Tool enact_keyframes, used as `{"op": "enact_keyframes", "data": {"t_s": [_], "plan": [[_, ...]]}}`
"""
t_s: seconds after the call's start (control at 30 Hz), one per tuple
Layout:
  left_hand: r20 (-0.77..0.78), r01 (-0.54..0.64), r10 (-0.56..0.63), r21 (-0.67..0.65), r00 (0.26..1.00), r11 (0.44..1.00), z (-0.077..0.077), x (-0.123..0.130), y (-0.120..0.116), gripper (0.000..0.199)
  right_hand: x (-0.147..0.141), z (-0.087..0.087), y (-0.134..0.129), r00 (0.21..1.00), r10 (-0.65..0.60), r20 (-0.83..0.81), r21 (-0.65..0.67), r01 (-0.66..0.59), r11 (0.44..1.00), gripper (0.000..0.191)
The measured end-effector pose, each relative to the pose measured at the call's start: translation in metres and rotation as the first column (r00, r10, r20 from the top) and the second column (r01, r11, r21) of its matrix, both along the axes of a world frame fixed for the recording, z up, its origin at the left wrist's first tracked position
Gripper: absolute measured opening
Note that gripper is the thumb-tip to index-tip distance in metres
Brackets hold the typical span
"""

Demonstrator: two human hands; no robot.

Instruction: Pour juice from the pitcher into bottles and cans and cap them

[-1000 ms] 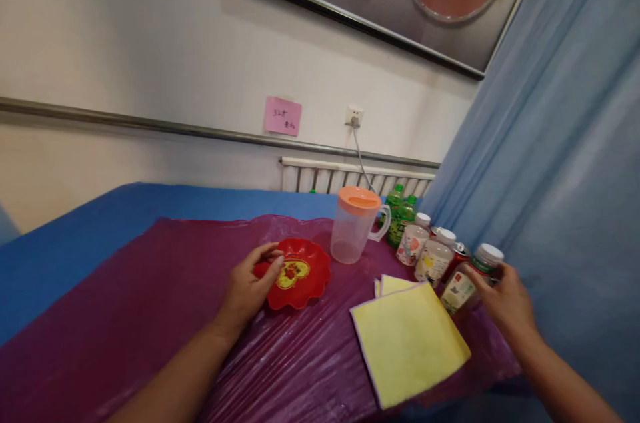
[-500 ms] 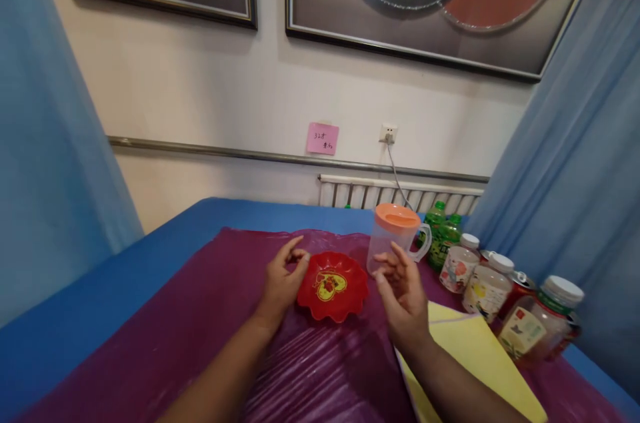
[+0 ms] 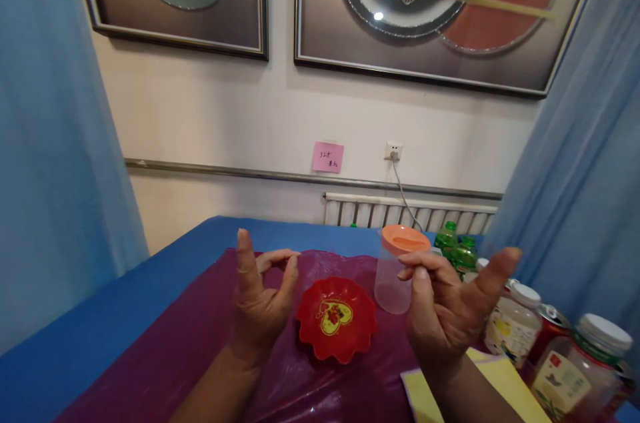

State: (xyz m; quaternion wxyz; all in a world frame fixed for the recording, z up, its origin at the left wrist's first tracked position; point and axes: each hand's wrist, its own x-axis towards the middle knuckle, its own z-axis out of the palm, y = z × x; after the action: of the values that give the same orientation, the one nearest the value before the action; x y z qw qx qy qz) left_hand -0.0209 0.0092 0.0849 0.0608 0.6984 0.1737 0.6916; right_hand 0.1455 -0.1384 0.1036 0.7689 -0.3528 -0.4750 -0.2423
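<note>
A red scalloped plate (image 3: 313,319) with a yellow heart-shaped print lies on a purple plastic sheet (image 3: 200,349). My left hand (image 3: 263,303) is raised to the left of the plate, one finger stretched upward, thumb and another fingertip close together. On the plate's right my right hand (image 3: 445,316) hovers, with one finger stretched out to the right and the thumb near the other fingertips. I see nothing held in either hand. Behind my right hand stands a clear plastic pitcher (image 3: 393,283) with an orange lid (image 3: 403,236); its handle is mostly hidden.
Along the right edge are green bottles (image 3: 463,255), a white-capped jar (image 3: 513,323), a red can (image 3: 549,329) and a larger clear jar (image 3: 565,369). A yellow cloth or sheet (image 3: 510,383) lies under my right forearm. A radiator (image 3: 440,208) and framed pictures (image 3: 420,69) are beyond the table.
My hands have lifted and moved apart from the plate, each now with one finger stretched out. The camera view has tilted up slightly. The plate stays on the sheet.
</note>
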Motion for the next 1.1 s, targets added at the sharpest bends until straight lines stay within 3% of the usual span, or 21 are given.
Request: {"op": "enact_keyframes", "data": {"t_s": [0.07,0.2,0.33,0.7,1.1], "plan": [[-0.051,-0.085,0.084,-0.018,0.995,0.996,0.000,0.001,0.008,0.098,0.007,-0.004,0.010,0.999,-0.037,0.028,-0.031,0.037,0.999,0.093],[-0.212,-0.241,0.194,-0.224,0.958,0.944,-0.002,0.004,0.026,0.096,0.031,-0.019,0.039,0.981,-0.193,0.027,-0.214,0.194,0.957,0.087],[-0.216,-0.277,0.228,-0.233,0.949,0.932,-0.008,0.005,0.034,0.099,0.047,-0.034,0.057,0.964,-0.263,0.025,-0.332,0.257,0.908,0.088],[-0.219,-0.252,0.211,-0.183,0.953,0.950,-0.018,0.006,0.036,0.097,0.046,-0.038,0.054,0.962,-0.267,0.054,-0.288,0.270,0.919,0.090],[-0.194,-0.261,0.225,-0.186,0.955,0.947,-0.014,0.003,0.032,0.097,0.039,-0.042,0.057,0.970,-0.233,0.074,-0.257,0.244,0.935,0.088]]}}
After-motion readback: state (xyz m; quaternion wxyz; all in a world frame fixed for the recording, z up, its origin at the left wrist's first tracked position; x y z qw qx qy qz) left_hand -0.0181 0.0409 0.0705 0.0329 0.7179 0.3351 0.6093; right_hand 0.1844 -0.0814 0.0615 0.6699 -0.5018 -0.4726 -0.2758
